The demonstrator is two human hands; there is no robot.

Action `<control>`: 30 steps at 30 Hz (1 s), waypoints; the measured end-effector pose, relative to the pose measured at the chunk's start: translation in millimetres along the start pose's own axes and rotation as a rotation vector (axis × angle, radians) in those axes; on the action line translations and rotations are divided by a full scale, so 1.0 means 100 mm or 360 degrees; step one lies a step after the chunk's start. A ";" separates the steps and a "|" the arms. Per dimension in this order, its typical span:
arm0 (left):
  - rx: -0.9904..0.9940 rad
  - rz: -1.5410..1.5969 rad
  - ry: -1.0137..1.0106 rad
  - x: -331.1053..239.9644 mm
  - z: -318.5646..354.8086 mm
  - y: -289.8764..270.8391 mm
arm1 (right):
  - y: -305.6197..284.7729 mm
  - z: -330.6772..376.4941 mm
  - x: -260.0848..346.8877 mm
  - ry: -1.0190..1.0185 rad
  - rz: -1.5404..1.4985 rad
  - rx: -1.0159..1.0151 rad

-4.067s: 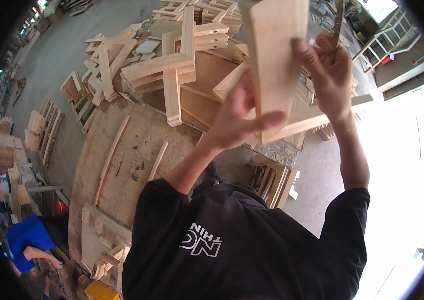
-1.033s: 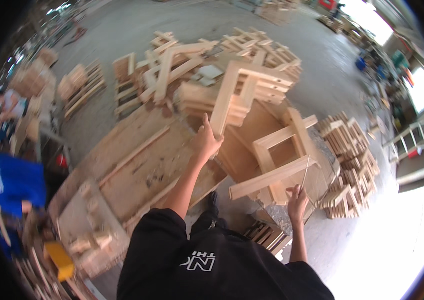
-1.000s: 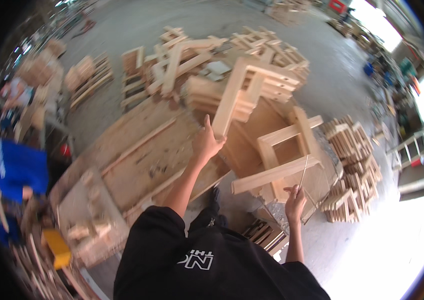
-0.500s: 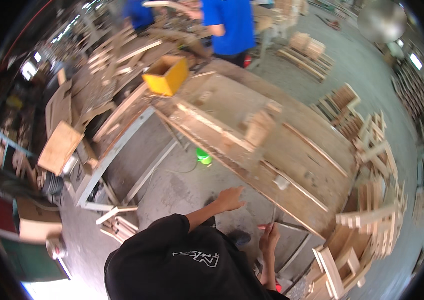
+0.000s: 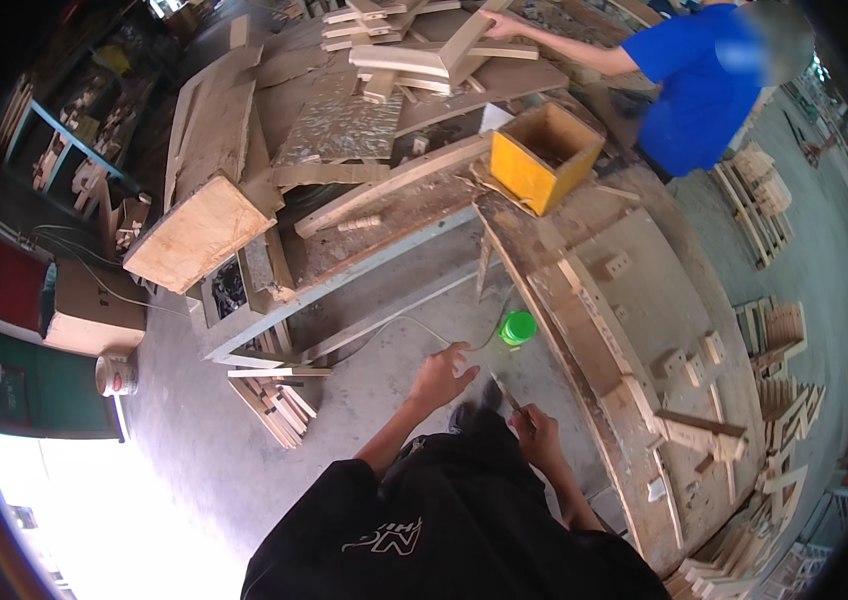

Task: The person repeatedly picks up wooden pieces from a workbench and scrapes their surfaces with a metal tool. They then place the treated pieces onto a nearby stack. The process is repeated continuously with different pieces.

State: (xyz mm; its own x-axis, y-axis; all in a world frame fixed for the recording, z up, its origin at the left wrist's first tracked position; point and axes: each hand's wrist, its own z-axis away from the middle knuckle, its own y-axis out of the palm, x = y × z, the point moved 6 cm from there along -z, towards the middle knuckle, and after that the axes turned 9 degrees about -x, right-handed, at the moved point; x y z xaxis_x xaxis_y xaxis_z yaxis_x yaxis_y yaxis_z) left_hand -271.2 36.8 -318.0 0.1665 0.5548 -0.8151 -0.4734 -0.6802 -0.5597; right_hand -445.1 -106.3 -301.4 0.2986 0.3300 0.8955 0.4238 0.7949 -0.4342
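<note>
Beyond the left hand (image 5: 441, 378), a tub (image 5: 518, 328) stood on the floor (image 5: 374, 340), wooden slats (image 5: 282, 408) to its left, a workbench (image 5: 702, 500) right.

From my remote seat I make out a black shirt (image 5: 474, 550) with loose short sleeves (image 5: 309, 510), a white lettered print (image 5: 389, 540) on its front nearer the left sleeve, dark trousers (image 5: 484, 432) merging into it, dark shoes (image 5: 463, 415) too small for detail, and a bare left hand (image 5: 437, 381) and right hand (image 5: 537, 438).
</note>
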 end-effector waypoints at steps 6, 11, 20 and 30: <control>-0.0210 0.0160 -0.0052 0.01 -0.85 -0.56 | 0.25 -1.24 0.23 -0.0145 0.0025 0.0100; -0.0308 0.0131 0.0065 -0.19 -1.71 -0.89 | 0.23 -2.30 0.44 -0.0243 -0.0015 -0.0042; -0.0491 -0.0176 0.0628 -0.75 -3.35 -1.81 | 0.08 -3.10 0.61 -0.0128 0.0030 -0.0265; -0.0405 -0.1319 0.1331 -1.11 -5.86 -2.66 | 0.14 -2.99 0.49 0.0113 0.0387 -0.0640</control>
State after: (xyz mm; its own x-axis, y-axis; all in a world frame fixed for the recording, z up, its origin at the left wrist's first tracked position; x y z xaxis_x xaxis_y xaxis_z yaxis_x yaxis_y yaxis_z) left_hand 343.7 -124.7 -165.8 0.8929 0.4500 0.0141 0.2113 -0.3912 -0.8957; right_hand -168.6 -231.0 -292.4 0.4820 0.4353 0.7603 0.6275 0.4341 -0.6464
